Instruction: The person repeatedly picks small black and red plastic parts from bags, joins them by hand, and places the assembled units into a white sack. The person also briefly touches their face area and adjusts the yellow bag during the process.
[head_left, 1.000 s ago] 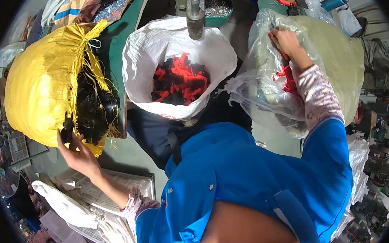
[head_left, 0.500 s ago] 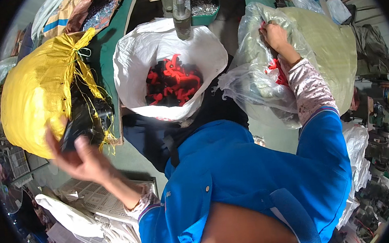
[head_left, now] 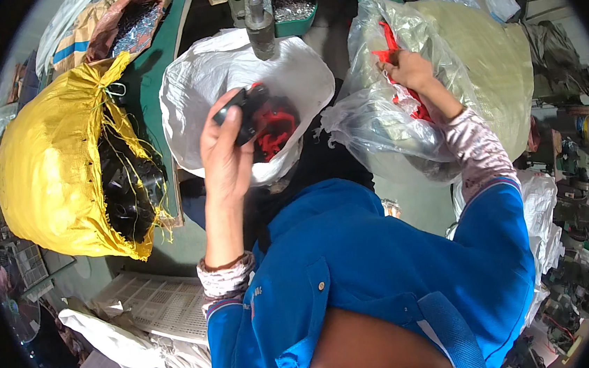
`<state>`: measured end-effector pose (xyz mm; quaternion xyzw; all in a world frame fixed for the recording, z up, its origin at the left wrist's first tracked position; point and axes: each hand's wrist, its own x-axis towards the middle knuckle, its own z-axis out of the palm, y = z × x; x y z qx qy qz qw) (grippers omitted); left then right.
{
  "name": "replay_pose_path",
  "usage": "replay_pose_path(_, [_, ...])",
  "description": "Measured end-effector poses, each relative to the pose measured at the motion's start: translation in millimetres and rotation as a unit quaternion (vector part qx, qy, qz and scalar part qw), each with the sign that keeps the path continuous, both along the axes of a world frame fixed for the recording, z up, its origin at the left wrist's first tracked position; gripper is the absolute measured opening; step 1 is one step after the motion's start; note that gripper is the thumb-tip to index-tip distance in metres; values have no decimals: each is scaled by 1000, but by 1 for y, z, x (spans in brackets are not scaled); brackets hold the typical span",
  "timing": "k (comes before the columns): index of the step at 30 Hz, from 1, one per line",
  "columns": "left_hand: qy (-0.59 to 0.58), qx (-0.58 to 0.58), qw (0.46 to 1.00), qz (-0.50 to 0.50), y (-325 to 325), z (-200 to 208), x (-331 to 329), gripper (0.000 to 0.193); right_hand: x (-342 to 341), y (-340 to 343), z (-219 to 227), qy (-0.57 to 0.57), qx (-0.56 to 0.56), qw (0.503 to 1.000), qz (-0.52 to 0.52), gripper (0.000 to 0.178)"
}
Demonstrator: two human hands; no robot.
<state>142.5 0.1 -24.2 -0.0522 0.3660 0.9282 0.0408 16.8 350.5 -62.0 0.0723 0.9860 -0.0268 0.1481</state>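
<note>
Over the white sack (head_left: pixel 183 71), my left hand (head_left: pixel 224 144) is closed around a black plastic part (head_left: pixel 249 107). Below it, red-and-black parts (head_left: pixel 277 133) lie heaped inside the sack, partly covered by the hand. My right hand (head_left: pixel 412 73) is at the mouth of the clear plastic bag (head_left: pixel 391 123), its fingers pinched on a red plastic piece (head_left: pixel 386 43). More red pieces (head_left: pixel 419 108) show in the bag by my right wrist. Left of the sack, a yellow woven sack (head_left: pixel 47 163) gapes open on black plastic parts (head_left: pixel 127 188).
A metal machine post (head_left: pixel 260 29) stands over the white sack's far rim. Behind it sits a green bin (head_left: pixel 297 19) of small metal pieces. A brown bag of metal pins (head_left: pixel 137 29) is at the far left, and a pale green sack (head_left: pixel 495 75) bulges at the right.
My left hand has moved right from the yellow sack's opening to above the white sack, now with a black part. My right hand has drawn back slightly with a red piece showing at its fingers.
</note>
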Motion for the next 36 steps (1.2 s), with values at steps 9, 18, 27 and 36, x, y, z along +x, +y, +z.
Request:
replay_pose_path(9, [-13, -12, 999, 28, 1, -2, -28, 29, 26, -55, 38, 195, -363, 903, 126, 34])
replay_pose_path(18, [36, 16, 999, 16, 9, 4, -46, 30, 21, -149, 69, -77, -720, 686, 68, 25])
replay_pose_path(27, [80, 30, 993, 86, 22, 2, -65, 26, -1, -168, 60, 133, -615, 705, 328, 20])
replay_pose_path(36, [110, 82, 991, -5, 19, 44, -108, 27, -22, -162, 138, 386, -311, 767, 409, 24])
